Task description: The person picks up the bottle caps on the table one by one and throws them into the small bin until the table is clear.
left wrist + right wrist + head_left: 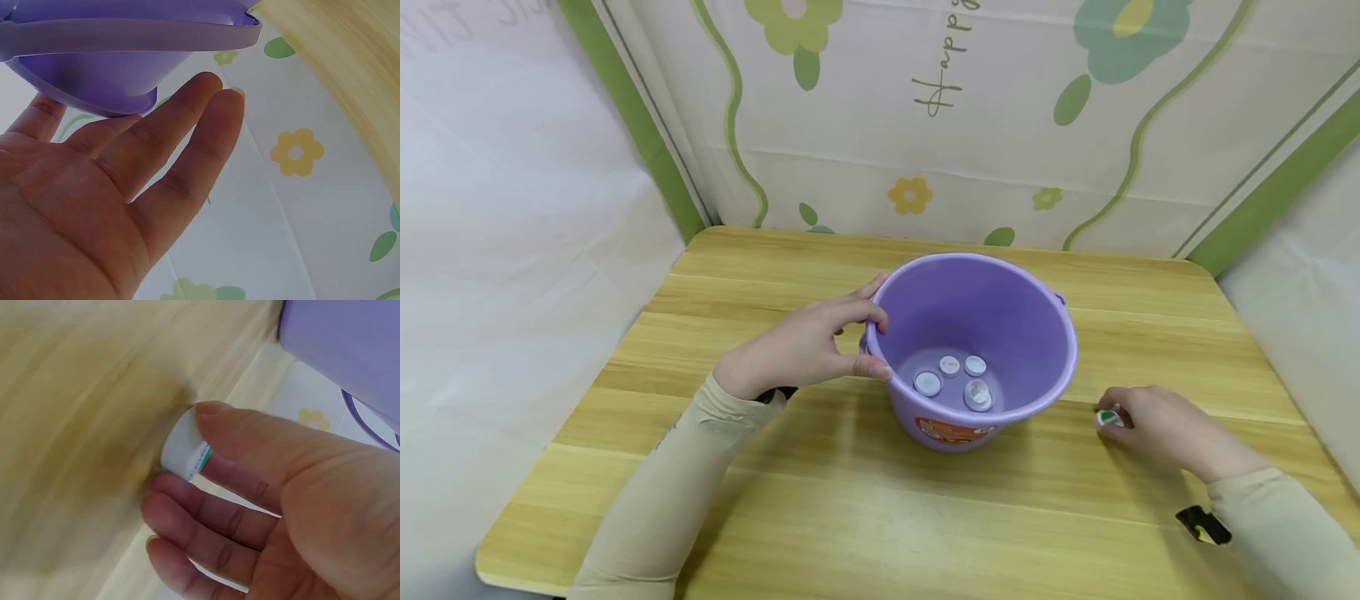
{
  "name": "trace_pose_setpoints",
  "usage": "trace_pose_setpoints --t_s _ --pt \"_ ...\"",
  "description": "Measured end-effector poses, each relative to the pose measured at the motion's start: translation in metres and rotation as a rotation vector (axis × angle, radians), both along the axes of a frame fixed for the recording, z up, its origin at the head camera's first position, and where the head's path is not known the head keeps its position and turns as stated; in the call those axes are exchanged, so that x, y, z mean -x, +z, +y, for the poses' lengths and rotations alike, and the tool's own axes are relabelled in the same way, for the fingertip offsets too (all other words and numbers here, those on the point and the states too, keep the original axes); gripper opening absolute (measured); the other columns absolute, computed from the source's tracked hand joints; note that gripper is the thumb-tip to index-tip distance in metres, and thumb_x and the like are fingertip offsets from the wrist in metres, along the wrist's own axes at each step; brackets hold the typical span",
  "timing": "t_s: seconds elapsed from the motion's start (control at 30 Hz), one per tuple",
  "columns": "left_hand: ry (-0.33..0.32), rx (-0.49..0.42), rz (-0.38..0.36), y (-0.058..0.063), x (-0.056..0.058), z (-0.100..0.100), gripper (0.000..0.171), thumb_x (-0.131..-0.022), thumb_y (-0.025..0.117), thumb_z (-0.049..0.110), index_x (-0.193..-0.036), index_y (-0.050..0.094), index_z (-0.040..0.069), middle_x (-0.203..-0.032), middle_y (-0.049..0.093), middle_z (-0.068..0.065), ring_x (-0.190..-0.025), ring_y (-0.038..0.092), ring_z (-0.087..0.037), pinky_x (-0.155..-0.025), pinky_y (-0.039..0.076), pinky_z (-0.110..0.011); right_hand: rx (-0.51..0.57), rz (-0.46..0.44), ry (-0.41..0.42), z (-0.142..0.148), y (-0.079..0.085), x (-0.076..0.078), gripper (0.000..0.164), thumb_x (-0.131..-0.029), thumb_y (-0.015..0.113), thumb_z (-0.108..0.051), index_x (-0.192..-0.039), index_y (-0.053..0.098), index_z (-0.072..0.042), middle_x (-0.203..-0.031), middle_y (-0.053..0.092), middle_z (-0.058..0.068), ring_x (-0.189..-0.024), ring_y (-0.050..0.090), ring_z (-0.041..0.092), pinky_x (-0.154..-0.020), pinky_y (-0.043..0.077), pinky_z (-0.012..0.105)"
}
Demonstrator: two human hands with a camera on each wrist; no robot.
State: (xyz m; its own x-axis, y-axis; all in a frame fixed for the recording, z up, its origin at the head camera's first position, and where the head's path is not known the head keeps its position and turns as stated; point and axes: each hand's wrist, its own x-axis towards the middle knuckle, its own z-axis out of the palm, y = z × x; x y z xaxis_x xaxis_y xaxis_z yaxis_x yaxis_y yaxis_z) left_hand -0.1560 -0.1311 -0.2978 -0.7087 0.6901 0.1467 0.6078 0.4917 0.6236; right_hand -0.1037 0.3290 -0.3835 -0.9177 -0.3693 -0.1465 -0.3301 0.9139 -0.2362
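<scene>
A purple bucket point(977, 308) stands upright on the wooden table, with several small white round caps point(928, 383) lying on its floor. My left hand point(808, 346) grips its left rim, thumb at the front and fingers over the edge. The left wrist view has the bucket point(125, 36) above the left hand point(119, 181), two fingers extended clear of it. To the right of the bucket, my right hand point(1172, 429) pinches a small white round cap point(1108, 417) with a green mark, low over the table. The right wrist view shows this cap point(185, 447) between thumb and fingers.
The wooden table point(835, 517) has its back edge against a flower-printed curtain point(1000, 150), with pale sheets at both sides. An orange label point(951, 432) is on the bucket's front. A dark band point(1202, 525) shows at the right wrist.
</scene>
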Motion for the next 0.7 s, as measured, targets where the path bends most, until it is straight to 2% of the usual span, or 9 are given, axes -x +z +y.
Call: trace_pose_setpoints --t_s 0.17,0.4,0.6,0.7 --pt "-0.007 -0.005 -0.001 -0.0012 0.0002 0.0002 0.043 -0.078 0.073 0.058 -0.106 0.059 0.027 -0.161 0.021 0.004 -0.145 0.021 -0.009 -0.109 0.036 -0.038 -0.026 0.005 0.038 -0.0005 -0.0001 0.0019 0.010 -0.086 0.075 -0.019 -0.091 0.069 -0.013 -0.073 0.057 -0.009 -0.065 0.049 0.009 -0.059 0.046 0.034" --pt "0.004 -0.010 -0.013 -0.0014 -0.0001 -0.0008 0.043 -0.078 0.074 0.058 -0.106 0.060 0.028 -0.161 0.021 0.005 -0.145 0.021 -0.008 -0.109 0.036 -0.039 -0.006 -0.001 0.052 -0.0014 0.0030 0.0041 0.013 -0.083 0.078 -0.018 -0.091 0.071 -0.011 -0.078 0.063 -0.006 -0.067 0.053 0.011 -0.061 0.049 0.036" --pt "0.001 -0.018 -0.010 -0.0019 -0.0001 -0.0010 0.043 -0.078 0.074 0.057 -0.106 0.060 0.027 -0.161 0.021 0.005 -0.145 0.021 -0.008 -0.106 0.038 -0.040 -0.007 -0.008 0.049 -0.0031 0.0045 0.0057 0.011 -0.083 0.077 -0.019 -0.084 0.068 -0.014 -0.073 0.057 -0.009 -0.065 0.048 0.010 -0.058 0.045 0.032" --pt "-0.002 -0.018 -0.001 -0.0019 0.0000 -0.0006 0.044 -0.078 0.074 0.058 -0.106 0.060 0.027 -0.161 0.021 0.006 -0.145 0.022 -0.008 -0.105 0.039 -0.040 -0.026 0.008 0.062 -0.0043 0.0041 0.0050 0.015 -0.083 0.078 -0.018 -0.078 0.064 -0.016 -0.070 0.054 -0.009 -0.063 0.046 0.010 -0.057 0.043 0.031"
